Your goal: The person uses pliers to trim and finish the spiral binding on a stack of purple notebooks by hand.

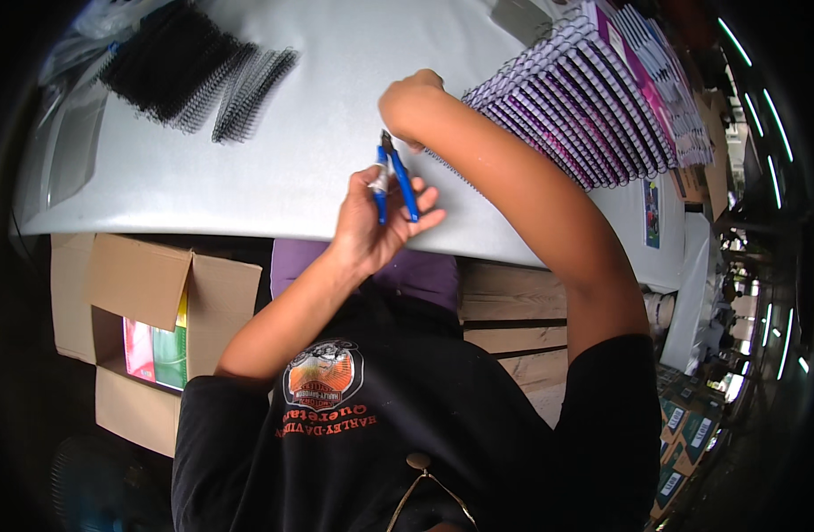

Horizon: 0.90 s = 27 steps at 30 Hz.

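Your left hand holds small pliers with blue handles and a dark metal nose, fingers curled around the handles over the grey table. Their long axis runs from 5 to 11 o'clock, nose towards 11. Your right hand, closed in a fist, rests at 12 o'clock beside stacked purple spiral notebooks

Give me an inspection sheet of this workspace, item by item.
Surface: grey table, mostly bare in the middle.
Job's things: blue-handled pliers; stack of spiral-bound notebooks.
Clutter: pile of black binding coils at far left.
Hands: left hand holds the pliers; right hand reaches to the notebooks, fingers hidden.
Cables: nothing seen.
Surroundings: open cardboard box under the table; wooden pallet; more boxes at right.
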### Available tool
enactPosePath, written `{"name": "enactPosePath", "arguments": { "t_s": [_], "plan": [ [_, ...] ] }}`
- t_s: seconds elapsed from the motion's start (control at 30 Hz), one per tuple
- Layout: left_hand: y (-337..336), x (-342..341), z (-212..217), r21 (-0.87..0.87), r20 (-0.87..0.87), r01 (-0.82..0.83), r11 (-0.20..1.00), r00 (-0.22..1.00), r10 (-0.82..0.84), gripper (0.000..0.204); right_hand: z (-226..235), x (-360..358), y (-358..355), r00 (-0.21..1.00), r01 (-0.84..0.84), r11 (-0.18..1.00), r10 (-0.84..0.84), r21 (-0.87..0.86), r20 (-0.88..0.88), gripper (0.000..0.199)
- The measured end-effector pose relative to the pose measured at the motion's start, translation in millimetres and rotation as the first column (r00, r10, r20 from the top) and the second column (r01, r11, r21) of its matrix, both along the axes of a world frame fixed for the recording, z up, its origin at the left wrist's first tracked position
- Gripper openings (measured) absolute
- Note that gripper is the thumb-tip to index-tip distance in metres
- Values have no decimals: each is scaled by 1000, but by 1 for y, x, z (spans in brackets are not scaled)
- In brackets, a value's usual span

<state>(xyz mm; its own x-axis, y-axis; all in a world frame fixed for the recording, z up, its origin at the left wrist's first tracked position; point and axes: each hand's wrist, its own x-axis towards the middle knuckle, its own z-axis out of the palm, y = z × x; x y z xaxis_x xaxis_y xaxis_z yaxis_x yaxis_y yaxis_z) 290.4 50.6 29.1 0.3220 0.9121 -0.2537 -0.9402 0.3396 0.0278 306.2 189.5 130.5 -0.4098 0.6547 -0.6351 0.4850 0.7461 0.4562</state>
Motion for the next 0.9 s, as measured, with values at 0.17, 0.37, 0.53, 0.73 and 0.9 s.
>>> {"name": "enactPosePath", "arguments": {
  "t_s": [0.17, 0.37, 0.53, 0.73, 0.9],
  "plan": [
    [1, 25, -13, -32, 139, 93, 995, 986, -87, 41, -39, 16, 23, 995, 85, 985, -76, -149, 66, 29],
    [9, 36, -15, -77, 86, 220, 972, 973, -213, 46, -48, 22, 35, 986, 168, 963, -162, -211, 45, 27],
    [16, 36, -13, -83, 2, 235, 968, 972, -236, 50, -42, 19, 32, 978, 202, 955, -208, -220, -5, 27],
    [19, 28, -9, -43, -237, 261, 964, 935, -263, 44, -40, 19, 33, 988, 148, 965, -152, -216, -2, 21],
    [16, 20, 4, -48, -324, 340, 939, 884, -336, 49, -41, 15, 35, 987, 159, 957, -155, -241, 37, 18]
  ]
}}
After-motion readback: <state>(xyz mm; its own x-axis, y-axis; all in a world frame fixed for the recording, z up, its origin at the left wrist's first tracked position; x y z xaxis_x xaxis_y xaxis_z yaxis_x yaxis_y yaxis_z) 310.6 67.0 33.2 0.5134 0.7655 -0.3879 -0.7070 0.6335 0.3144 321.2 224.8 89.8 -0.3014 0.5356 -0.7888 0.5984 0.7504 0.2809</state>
